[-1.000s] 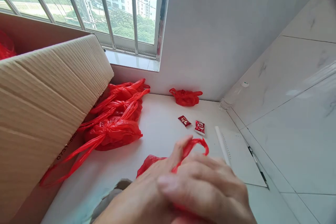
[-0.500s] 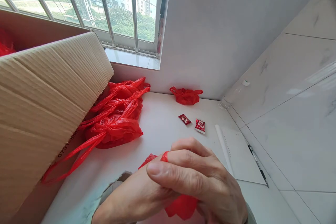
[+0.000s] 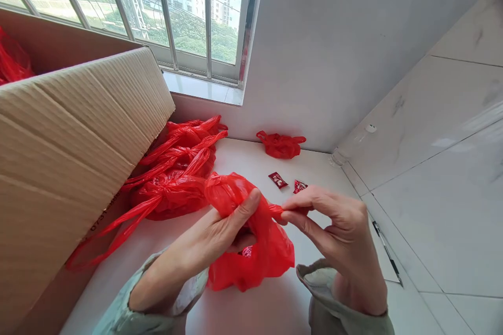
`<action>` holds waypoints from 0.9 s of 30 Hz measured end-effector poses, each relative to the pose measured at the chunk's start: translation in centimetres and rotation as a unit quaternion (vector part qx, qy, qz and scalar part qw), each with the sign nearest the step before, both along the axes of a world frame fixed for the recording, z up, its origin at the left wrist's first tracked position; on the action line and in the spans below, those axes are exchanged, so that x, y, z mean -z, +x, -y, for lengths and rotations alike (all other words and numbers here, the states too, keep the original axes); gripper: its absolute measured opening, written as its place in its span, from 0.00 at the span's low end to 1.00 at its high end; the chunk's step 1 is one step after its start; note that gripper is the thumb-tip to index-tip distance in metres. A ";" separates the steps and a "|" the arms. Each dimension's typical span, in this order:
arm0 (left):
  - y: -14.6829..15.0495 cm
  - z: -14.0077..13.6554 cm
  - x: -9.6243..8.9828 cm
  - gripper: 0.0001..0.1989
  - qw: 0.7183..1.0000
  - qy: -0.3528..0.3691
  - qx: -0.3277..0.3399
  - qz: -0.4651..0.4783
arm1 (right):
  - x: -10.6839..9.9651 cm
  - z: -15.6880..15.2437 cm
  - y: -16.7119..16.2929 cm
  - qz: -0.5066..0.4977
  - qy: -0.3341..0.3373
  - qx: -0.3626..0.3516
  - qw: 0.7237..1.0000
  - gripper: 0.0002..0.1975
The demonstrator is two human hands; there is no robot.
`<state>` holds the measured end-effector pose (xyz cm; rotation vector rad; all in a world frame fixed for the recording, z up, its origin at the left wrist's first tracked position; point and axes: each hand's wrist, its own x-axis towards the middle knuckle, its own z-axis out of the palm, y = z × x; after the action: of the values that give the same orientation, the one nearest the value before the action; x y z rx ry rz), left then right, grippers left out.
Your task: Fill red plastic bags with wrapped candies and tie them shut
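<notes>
A thin red plastic bag (image 3: 271, 251) hangs between my two hands over the white table, its lower part low above the surface. My left hand (image 3: 231, 225) grips the bag's upper part, thumb on top and the other fingers mostly hidden by plastic. With thumb and forefinger, my right hand (image 3: 334, 230) pinches a twisted strip of the same bag, pulled out to the right. Through an opening below my left hand a small red-and-white printed packet shows in part. Just beyond my right hand lie two small dark red sachets (image 3: 278, 180), one partly covered by the fingers.
An open cardboard box (image 3: 90, 115) takes up the left side, with red plastic inside. Several knotted red bags (image 3: 173, 193) lie against it. Another red bag (image 3: 281, 145) sits by the wall. A pen (image 3: 387, 254) lies on paper at right, and a barred window (image 3: 188, 10) is behind.
My hands, crossed over each other before, have come apart. The red bag is now raised into view, with my right hand drawing a strip of it out to the right.
</notes>
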<state>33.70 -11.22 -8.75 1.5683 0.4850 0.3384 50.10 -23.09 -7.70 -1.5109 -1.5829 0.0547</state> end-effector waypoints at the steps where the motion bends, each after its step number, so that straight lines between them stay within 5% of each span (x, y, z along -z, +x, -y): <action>1: 0.1 -0.2 0.0 0.27 1.000 -0.013 0.014 -0.015 | 0.0 -0.1 0.0 -0.018 0.016 0.021 0.999 0.04; 4: 0.3 -0.9 0.4 0.27 0.997 -0.066 0.040 0.004 | -0.1 0.0 0.0 -0.041 0.065 0.065 0.995 0.05; 6: 0.5 -1.2 0.8 0.23 0.994 -0.097 0.044 0.037 | -0.2 0.1 -0.2 -0.037 0.066 0.028 0.997 0.04; 11: 0.5 -1.4 1.0 0.15 0.987 -0.128 0.065 0.070 | 0.2 0.0 -1.1 0.030 -0.098 -0.103 0.989 0.03; 16: 0.5 -2.1 0.9 0.06 0.988 -0.055 0.088 0.115 | 0.3 0.4 -0.6 0.082 -0.146 -0.144 0.975 0.06; 19: 0.6 -2.3 1.1 0.03 0.988 -0.003 0.123 0.091 | 0.2 0.5 0.2 0.034 -0.082 -0.113 0.990 0.05; 22: 0.7 -2.0 1.7 0.05 0.983 0.055 0.164 0.067 | 0.7 -0.5 1.0 -0.024 -0.042 -0.072 0.996 0.21; 25: 0.7 -1.6 2.1 0.08 0.966 0.170 0.159 0.110 | 1.4 -2.1 1.3 -0.082 -0.124 -0.181 0.972 0.43; 27: 0.9 -1.6 2.0 0.12 0.947 0.264 0.128 0.130 | 1.8 -2.8 1.3 -0.116 -0.164 -0.220 0.954 0.43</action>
<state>34.56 -9.66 -10.74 2.0421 -0.0284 0.4939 51.40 -20.28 -9.53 -1.3023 -1.7438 0.7544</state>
